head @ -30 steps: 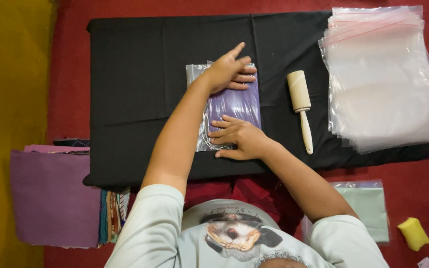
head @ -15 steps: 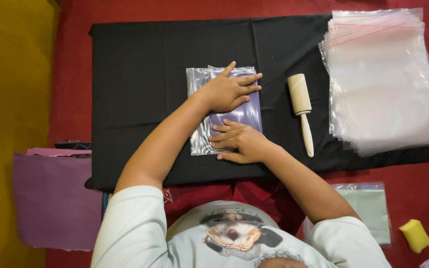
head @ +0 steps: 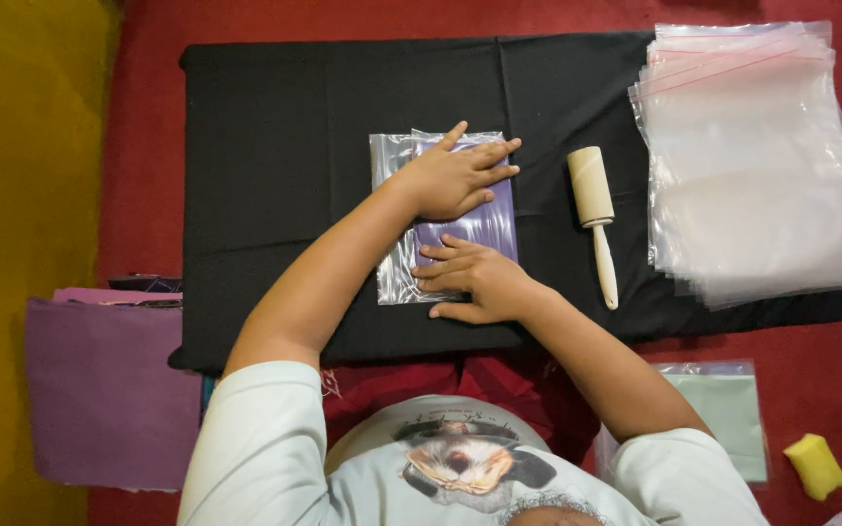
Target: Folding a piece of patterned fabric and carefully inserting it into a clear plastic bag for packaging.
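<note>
Clear plastic bag (head: 394,273) with a folded purple cloth (head: 484,226) inside, glossy and wrinkled, lies flat near the middle of the black cloth (head: 265,166) on the red floor (head: 830,341). Bag is roughly rectangular, long axis running away from the person, far short edge toward the top of the view; purple cloth fills its right part, left strip looks empty.

Left hand (head: 450,180) lies flat on the bag's far half, fingers spread and straight, pressing, gripping nothing. Right hand (head: 479,281) lies flat on the near half, fingers loosely extended, thumb on the black cloth, gripping nothing.

Lint roller (head: 593,209) just right of the bag, handle pointing toward the person. Stack of clear zip bags (head: 752,166) far right. Purple fabric pile (head: 99,390) lower left. Pale green bagged item (head: 728,409) and yellow sponge (head: 815,466) lower right.
</note>
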